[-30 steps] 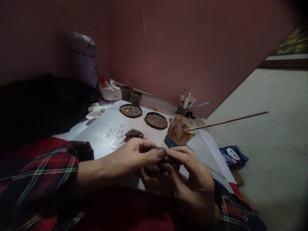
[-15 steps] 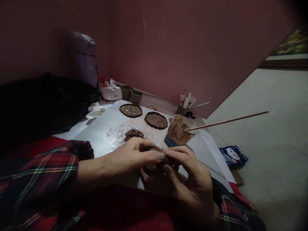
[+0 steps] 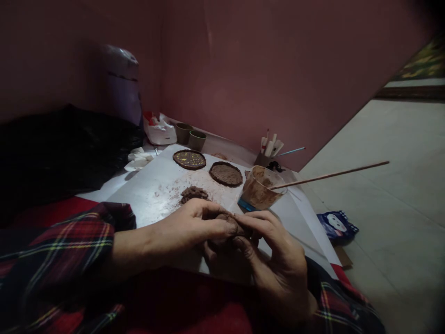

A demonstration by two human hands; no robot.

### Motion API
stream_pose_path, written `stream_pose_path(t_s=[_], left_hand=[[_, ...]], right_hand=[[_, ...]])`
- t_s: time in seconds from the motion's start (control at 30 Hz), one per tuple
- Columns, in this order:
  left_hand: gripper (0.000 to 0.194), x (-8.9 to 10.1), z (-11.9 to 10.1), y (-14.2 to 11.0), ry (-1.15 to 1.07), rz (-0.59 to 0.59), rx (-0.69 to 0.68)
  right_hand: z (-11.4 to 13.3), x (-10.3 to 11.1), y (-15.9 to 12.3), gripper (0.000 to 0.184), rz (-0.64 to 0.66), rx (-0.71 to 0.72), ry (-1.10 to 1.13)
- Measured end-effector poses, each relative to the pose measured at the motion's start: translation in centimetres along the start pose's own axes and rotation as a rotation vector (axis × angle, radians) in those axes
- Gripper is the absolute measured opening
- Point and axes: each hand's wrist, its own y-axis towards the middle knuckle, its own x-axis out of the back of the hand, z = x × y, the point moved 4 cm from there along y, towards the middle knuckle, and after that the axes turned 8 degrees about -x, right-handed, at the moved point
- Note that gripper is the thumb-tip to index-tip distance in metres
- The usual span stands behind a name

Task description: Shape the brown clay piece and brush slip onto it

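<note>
Both forearms, plaid sleeves (image 3: pixel 69 250) on, angle inward; hands meet over the near edge of the white sheet (image 3: pixel 299 215), right of its middle. Right hand (image 3: pixel 278 250) comes up from the near right corner, wrist low, fingers pointing left, index above thumb, both bent. Left hand (image 3: pixel 200 222) comes in from the left side nearly level, back of hand up, thumb laid along the top, fingers curled behind it. Grip: narrow on both sides, thumb and fingers of each hand closed on one small brown clay piece (image 3: pixel 242 230), held between the two hands above the sheet's near edge. Its full shape is hidden by the fingers; lower fingers are in shadow, can't tell which ones touch. Next out: loose clay heap (image 3: pixel 193 193) about mid-sheet, just beyond the left hand, brown crumbs around it. Smeared clear tub (image 3: pixel 260 190) stands toward the sheet's right edge, long stick (image 3: pixel 333 175) leaning out over that edge. Toward the far edge, two flat rimmed discs: plain ridged disc (image 3: pixel 225 174), then yellow-speckled disc (image 3: pixel 189 159) nearer the far left corner. Past the far edge: holder with white sticks (image 3: pixel 271 147) on the right, two cups (image 3: pixel 197 140) by the far left corner.
</note>
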Motion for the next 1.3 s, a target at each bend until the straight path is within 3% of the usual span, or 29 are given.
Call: stream_pose_path(t_s=[0.27,0.57,0.8,1.07,1.3], left_hand=[[0.036,0.1,0.5,0.2,-0.052,0.054,-0.037],[0.035,0.4,0.2,-0.1,-0.026,-0.073,-0.025],[0.034,0.4,0.0,-0.1,-0.003,-0.127,-0.048],[0.033,0.3,0.8,0.2,-0.162,-0.067,-0.045],[0.038,0.5,1.0,0.4,-0.089,-0.064,-0.068]], right_hand=[[-0.3,0.0,0.1,0.027,-0.018,-0.019,-0.003],[0.5,0.0,0.0,0.036,-0.035,0.031,0.036],[0.1,0.0,-0.2,0.032,-0.048,-0.024,0.039],[-0.5,-0.1,-0.4,0.028,-0.098,-0.083,0.051],[-1.2,-0.3,0.0,0.018,-0.085,-0.190,0.134]])
